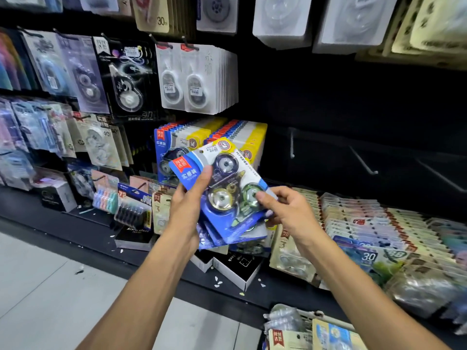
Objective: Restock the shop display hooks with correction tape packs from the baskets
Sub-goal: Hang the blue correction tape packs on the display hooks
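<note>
Left hand [188, 198] grip clasps blue pack stack [227, 198]; right hand [285, 210] pinches top pack corner

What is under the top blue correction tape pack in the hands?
Under the top blue correction tape pack, several more blue packs fan out, held by the left hand. Their exact number is hidden.

Lower packs in the held stack [227, 238] mostly covered by top pack [222, 188]; count unreadable. Basket [305, 324] cut off at bottom edge. Top-row hanging packs [283, 18] cropped by upper edge. Far-left packs [20, 127] blurred. Small print illegible.
</note>
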Available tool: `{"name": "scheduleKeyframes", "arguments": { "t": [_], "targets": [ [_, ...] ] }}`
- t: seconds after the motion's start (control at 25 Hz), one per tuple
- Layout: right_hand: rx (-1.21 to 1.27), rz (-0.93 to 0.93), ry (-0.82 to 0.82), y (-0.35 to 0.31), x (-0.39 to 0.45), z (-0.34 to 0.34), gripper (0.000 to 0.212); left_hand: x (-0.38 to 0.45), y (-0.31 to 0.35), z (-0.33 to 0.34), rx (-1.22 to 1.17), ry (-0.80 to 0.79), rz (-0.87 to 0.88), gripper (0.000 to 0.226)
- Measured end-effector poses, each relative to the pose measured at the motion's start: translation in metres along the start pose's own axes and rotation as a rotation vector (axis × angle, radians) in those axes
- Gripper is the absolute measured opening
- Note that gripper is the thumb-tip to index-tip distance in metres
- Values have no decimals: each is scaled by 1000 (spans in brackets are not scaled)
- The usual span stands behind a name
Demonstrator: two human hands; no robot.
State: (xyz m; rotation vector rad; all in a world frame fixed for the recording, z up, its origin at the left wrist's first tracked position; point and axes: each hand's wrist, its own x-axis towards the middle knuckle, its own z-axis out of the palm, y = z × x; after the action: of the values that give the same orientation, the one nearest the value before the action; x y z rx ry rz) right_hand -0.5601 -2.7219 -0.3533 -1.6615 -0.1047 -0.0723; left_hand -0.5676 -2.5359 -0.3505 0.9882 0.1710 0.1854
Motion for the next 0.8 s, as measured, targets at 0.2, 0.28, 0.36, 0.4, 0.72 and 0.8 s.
{"name": "scheduleKeyframes", "arguments": {
  "t": [0.2,0.28,0.36,0.4,0.72,0.8],
  "targets": [
    [229,12,187,4,-14,-32,14,6,-23,16,32,-12,-55,20],
    [271,46,235,10,-18,-40,16,8,-32,23,41,-11,-45,17],
    [341,93,276,14,-20,-50,21,8,-38,31,28,-12,-60,16],
    [409,117,298,15,-20,-55,22,7,-39,35,10,-2,-70,13],
    [287,116,489,36,-28,-73,18,15,-31,34,294,378,310,18],
    [221,106,507,37,-29,-71,19,15,-22,32,233,415,329,19]
  ]
}}
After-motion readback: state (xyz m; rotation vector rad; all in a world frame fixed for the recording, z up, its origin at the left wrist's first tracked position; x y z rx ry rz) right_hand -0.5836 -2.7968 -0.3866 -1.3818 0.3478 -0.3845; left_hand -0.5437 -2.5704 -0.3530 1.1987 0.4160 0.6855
